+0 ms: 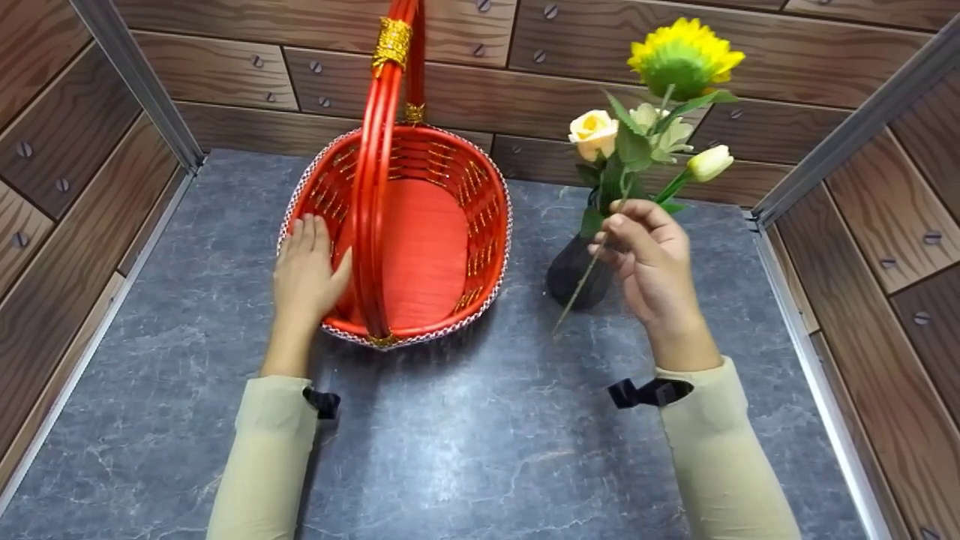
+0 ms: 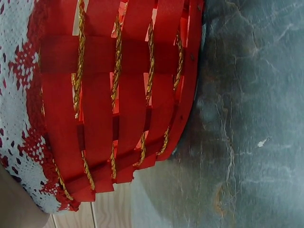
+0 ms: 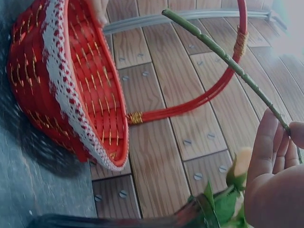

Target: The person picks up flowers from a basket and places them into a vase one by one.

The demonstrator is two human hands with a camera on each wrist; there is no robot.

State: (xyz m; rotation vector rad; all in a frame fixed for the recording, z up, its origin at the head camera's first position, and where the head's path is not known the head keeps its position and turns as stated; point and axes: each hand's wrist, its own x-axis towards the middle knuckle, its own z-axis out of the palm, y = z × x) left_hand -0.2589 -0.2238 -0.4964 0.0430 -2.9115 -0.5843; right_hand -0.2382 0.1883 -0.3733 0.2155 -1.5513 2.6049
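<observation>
My left hand (image 1: 304, 266) rests on the left rim of a red woven basket (image 1: 427, 247), fingers straight and thumb spread toward the inside. The basket has a tall arched handle (image 1: 379, 150) with gold wrapping and a lace-trimmed rim. In my right hand (image 1: 652, 259), thumb and fingertips pinch the thin green stem (image 3: 223, 57) of a yellow sunflower (image 1: 684, 60). Its head is seen from behind, and its bare stem end points down toward the basket side. Behind that hand stands a dark vase (image 1: 571, 281), partly hidden, holding a peach rose (image 1: 594, 133) and a white tulip (image 1: 709, 163).
A pale, many-petaled flower (image 1: 664, 135) shows among the leaves below the sunflower. Grey marble-patterned tabletop (image 1: 442, 450) lies under everything. Wood-patterned panels (image 1: 600, 52) wall in the back and both sides, with metal strips (image 1: 817, 360) along the edges.
</observation>
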